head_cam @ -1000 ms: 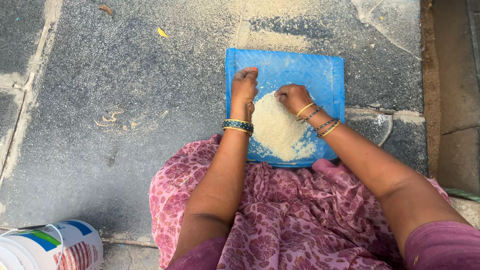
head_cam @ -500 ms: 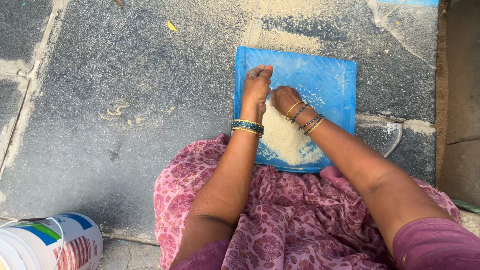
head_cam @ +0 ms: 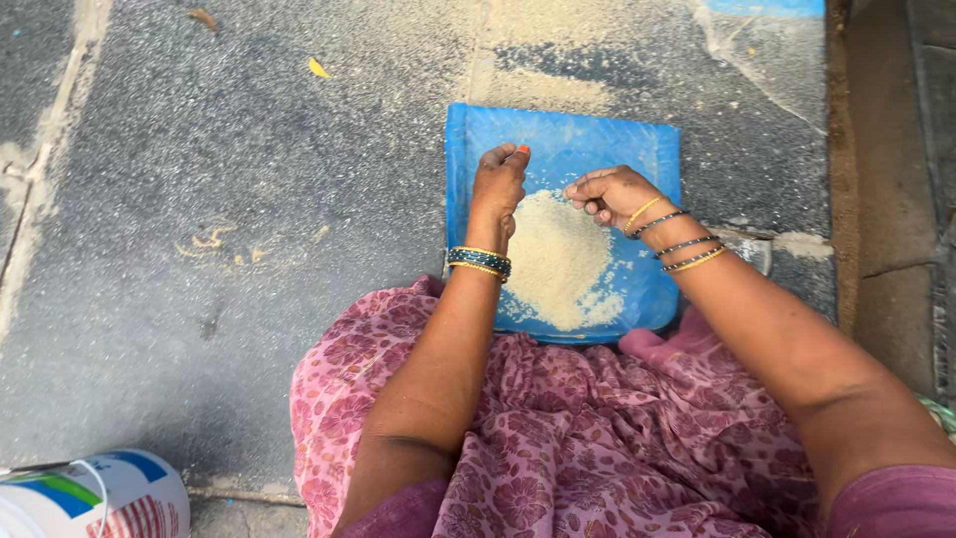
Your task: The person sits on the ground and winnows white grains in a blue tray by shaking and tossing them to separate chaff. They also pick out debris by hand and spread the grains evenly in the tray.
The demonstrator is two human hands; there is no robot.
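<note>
Surroundings: white plastic bucket (head_cam: pixel 95 495) at the grey stone floor's (head_cam: pixel 249 199) near-left corner.
Tray: blue rectangular plastic tray (head_cam: pixel 568 139), pale grain heap (head_cam: pixel 558 264) centred.
Left hand (head_cam: pixel 498 184): fingers loosely curled, empty.
Right hand (head_cam: pixel 612 194): fingers pinched; contents indiscernible.

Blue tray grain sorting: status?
Done: pale grain lies heaped on the blue tray's near half, far half mostly bare. In hand: left hand and right hand are curled above the heap's far edge. Left: the heap itself.
</note>
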